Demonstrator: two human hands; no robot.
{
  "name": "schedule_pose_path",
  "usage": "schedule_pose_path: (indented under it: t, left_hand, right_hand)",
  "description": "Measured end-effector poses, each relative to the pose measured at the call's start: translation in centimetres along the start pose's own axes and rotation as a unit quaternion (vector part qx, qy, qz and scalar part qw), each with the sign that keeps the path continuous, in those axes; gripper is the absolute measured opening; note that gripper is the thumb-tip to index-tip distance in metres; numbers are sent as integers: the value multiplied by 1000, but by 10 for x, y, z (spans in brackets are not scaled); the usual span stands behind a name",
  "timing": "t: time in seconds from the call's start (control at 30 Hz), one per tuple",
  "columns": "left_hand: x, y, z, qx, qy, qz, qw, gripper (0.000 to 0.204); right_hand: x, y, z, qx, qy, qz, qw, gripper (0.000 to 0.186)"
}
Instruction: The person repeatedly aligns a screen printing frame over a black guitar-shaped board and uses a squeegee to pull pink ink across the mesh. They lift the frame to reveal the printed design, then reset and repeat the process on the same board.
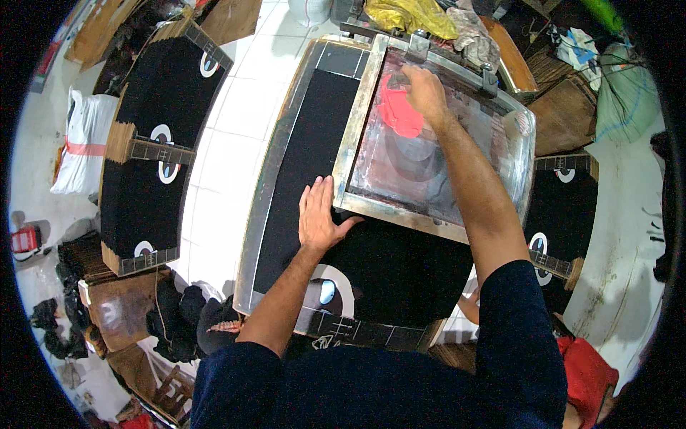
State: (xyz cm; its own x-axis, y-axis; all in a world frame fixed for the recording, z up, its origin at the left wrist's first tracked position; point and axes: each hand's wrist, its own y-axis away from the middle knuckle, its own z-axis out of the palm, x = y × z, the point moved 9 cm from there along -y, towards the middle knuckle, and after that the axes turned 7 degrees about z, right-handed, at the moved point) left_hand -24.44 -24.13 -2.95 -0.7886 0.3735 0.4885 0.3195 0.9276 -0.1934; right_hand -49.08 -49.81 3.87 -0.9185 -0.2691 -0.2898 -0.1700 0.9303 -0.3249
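Note:
My left hand (320,214) lies with fingers apart on black material (429,275) on the board, against the lower left corner of a screen-printing frame (355,132). My right hand (423,93) is at the upper part of the mesh (464,171), fingers closed on a greyish thing I cannot make out, beside bright pink ink (396,114). Metal clamps (418,46) hold the frame's far side. A white-rimmed eye print (329,293) shows on the black material near my left forearm.
Black printed panels (153,93) lie at left and right (561,207). A white sack (78,143) is far left, yellow cloth (407,14) beyond the frame, a green sack (622,96) at upper right. Dark bundles (182,314) and cardboard (121,314) are lower left, red fabric (586,372) lower right.

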Motion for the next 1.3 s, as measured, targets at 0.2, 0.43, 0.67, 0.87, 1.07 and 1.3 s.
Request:
schedule_pose_path:
  t: [0.2, 0.43, 0.67, 0.87, 1.07, 1.3]
  left_hand:
    - [2, -2, 2, 16, -3, 15, 1000, 114]
    - [5, -6, -3, 9, -17, 16, 1000, 114]
    - [5, -3, -4, 19, -7, 14, 1000, 106]
    - [-5, -8, 1, 26, 99, -18, 995, 116]
    - [-4, 1, -5, 158, 215, 48, 962, 109]
    - [-5, 4, -4, 144, 188, 40, 971, 105]
  right_hand:
    - [-2, 47, 1, -96, 12, -24, 995, 45]
    - [9, -5, 3, -36, 2, -40, 999, 32]
    - [5, 43, 4, -85, -6, -30, 996, 22]
    - [-18, 100, -20, -81, 70, -7, 994, 26]
    - [-9, 54, -28, -96, -23, -11, 995, 31]
    - [-4, 60, -21, -236, -6, 28, 971, 40]
